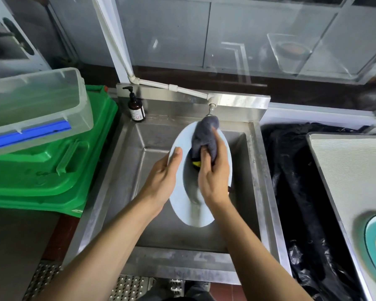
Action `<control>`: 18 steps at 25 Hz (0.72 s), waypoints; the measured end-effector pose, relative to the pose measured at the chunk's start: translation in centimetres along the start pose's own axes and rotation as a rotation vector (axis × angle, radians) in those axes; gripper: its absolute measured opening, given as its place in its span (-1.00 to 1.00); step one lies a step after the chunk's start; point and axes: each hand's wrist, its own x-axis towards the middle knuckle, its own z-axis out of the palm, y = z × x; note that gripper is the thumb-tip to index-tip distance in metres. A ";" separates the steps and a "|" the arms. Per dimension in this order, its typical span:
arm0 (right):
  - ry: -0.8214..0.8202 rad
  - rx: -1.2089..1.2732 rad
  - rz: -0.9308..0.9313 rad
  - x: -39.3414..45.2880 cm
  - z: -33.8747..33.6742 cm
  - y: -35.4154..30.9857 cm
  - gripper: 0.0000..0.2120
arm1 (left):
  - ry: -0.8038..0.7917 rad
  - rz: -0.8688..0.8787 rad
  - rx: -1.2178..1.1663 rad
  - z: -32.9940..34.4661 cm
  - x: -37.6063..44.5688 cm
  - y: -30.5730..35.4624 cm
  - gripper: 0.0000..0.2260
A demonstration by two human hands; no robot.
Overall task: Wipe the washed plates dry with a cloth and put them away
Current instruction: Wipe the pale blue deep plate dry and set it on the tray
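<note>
Held tilted above the steel sink [126, 161], the pale plate [182, 192] is gripped at its left rim by the left hand [163, 181], thumb on its face. The grey cloth [205, 141] is pressed on it, apparently clutched by the right hand [215, 177].

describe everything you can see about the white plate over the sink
The plate is plain pale white, oval in this view, smooth and glossy like ceramic or melamine. It is held above the steel sink basin, face toward the camera. The left hand grips its left rim, thumb on the face. The right hand presses a dark grey cloth against its upper face.
</note>
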 end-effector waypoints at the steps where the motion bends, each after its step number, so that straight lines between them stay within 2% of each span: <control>1: -0.064 0.004 -0.100 -0.9 0.7 -0.2 -0.52 | 0.016 0.007 -0.006 0.1 0.3 0.1 -0.74; 3: -0.150 -0.021 -0.232 -1.2 0.8 -0.1 -0.51 | 0.040 -0.010 -0.035 -0.2 0.7 0.1 -0.69; 4: -0.131 -0.025 -0.209 -0.5 0.5 0.2 -0.51 | 0.042 -0.019 -0.044 -0.4 0.8 0.1 -0.68; 7: 0.051 -0.006 0.069 1.8 -0.5 0.6 -0.55 | -0.001 -0.034 -0.018 -0.5 0.6 0.3 -0.74; 8: 0.049 0.010 0.088 1.8 -0.4 0.5 -0.56 | 0.000 -0.026 -0.006 -0.3 0.6 0.3 -0.75; 12: -0.141 0.139 -0.019 -2.4 1.6 -1.2 -0.58 | 0.170 -0.024 0.012 0.1 1.6 0.8 -0.70; 14: -0.184 0.168 -0.020 -4.3 1.8 -1.6 -0.59 | 0.220 -0.006 0.005 0.0 1.9 1.2 -0.70; 18: -0.224 -0.011 -0.157 -7.7 0.3 -1.5 -0.56 | 0.355 -0.038 -0.058 -0.2 2.1 1.6 -0.74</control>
